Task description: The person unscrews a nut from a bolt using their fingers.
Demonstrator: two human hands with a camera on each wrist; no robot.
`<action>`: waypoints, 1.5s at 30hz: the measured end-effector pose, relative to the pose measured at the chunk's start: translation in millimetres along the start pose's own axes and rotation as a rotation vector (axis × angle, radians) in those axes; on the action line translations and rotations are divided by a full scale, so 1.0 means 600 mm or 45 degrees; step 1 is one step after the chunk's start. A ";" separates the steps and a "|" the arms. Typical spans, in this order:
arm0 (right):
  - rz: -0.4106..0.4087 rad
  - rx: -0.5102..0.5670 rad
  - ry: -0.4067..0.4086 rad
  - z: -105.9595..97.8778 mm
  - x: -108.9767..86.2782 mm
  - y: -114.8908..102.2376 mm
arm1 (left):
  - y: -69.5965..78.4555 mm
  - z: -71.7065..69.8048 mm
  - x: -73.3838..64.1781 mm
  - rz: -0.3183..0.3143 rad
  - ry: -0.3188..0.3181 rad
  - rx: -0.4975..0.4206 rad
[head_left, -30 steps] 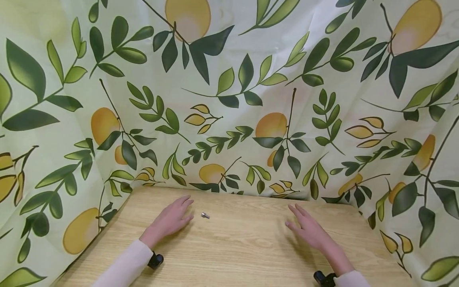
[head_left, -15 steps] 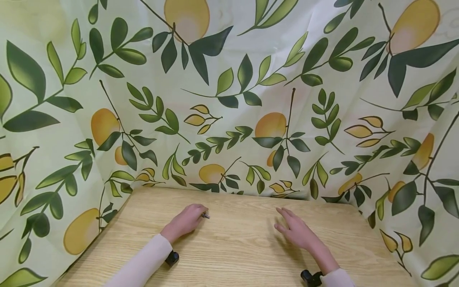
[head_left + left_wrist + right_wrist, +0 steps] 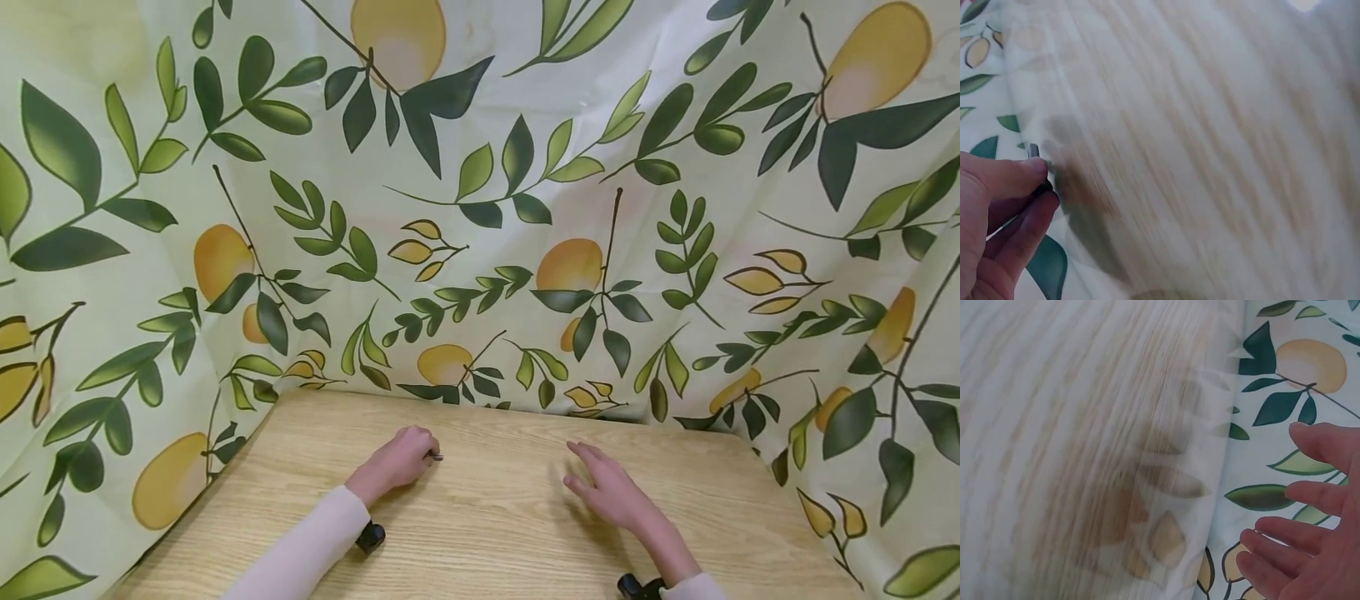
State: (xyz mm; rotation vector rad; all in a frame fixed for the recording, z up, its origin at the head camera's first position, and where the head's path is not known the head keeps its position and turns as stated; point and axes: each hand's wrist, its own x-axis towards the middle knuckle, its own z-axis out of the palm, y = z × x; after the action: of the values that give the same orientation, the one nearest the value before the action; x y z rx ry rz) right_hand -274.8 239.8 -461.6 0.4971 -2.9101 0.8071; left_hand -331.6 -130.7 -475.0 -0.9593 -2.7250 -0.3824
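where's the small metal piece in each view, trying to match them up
Head: the small metal piece is left of centre, below mid-height, an end showing at the left hand.
Left wrist: far left, about mid-height, pinched in that hand, one end sticking up.
Right wrist: not in it; only the right hand shows.
Shared landmark: the leaf-print cloth.

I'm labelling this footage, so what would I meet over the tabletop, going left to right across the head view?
Left sleeve, left hand, small metal piece, right hand, right sleeve.
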 end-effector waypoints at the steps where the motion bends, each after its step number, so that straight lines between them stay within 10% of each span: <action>1: -0.008 0.001 0.003 0.001 0.000 -0.002 | 0.002 0.001 0.000 -0.002 0.007 -0.022; 29: -0.159 0.202 -0.001 0.028 -0.004 -0.087 | 0.123 0.027 -0.021 -0.300 0.242 -1.094; 45: -0.309 0.352 0.015 0.035 -0.009 -0.122 | 0.159 0.016 -0.023 -0.277 0.201 -1.286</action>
State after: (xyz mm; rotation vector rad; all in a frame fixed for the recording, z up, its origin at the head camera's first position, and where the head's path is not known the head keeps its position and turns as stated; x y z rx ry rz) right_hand -245.3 171.7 -444.8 0.8450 -2.6656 1.1706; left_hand -261.7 -63.6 -472.3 -0.7297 -2.4157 -1.8806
